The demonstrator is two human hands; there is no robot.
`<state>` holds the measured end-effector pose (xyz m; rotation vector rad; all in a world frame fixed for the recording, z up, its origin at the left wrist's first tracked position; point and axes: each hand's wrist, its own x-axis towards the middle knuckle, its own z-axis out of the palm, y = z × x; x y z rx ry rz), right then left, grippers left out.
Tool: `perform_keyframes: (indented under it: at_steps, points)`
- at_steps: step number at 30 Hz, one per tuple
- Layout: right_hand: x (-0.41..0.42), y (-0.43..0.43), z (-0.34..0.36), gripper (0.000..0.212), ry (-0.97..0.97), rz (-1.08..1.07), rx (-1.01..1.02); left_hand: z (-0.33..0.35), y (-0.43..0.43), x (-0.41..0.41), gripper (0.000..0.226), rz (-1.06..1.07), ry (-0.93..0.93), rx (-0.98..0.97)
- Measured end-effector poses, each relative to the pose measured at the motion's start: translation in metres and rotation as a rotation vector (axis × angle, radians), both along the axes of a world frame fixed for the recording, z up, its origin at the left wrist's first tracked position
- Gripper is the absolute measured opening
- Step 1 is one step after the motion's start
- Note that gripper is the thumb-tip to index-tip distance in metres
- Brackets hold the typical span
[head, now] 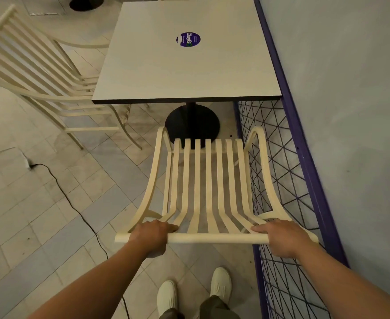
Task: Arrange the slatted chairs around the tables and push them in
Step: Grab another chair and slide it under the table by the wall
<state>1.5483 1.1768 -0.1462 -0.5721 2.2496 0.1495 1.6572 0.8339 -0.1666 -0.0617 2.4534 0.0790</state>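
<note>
A cream slatted chair stands in front of me, facing a square white table with a round purple sticker. Its seat front is just short of the table's near edge, above the black round base. My left hand grips the left part of the chair's top rail. My right hand grips the right part of the same rail. A second cream slatted chair stands at the table's left side, its seat partly under the tabletop.
A purple wire-mesh fence with a purple rail runs along the grey wall on the right, close to the chair. A black cable snakes over the tiled floor at left. My white shoes show below. Another table base sits far left.
</note>
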Motion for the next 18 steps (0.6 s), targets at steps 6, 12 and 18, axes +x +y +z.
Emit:
perform_keyframes:
  at_steps: [6,12,18]
  points:
    - [-0.031,-0.004,0.001,0.071,0.034,-0.011,-0.012,-0.002,-0.002,-0.026,0.065,0.023,0.024,0.029]
    - [-0.057,-0.010,0.000,0.068,0.057,-0.007,-0.019,-0.006,-0.010,-0.054,0.065,0.062,0.041,0.054]
    - [-0.079,-0.016,-0.003,0.067,0.070,-0.029,-0.042,-0.005,-0.019,-0.077,0.063,0.083,0.068,0.069]
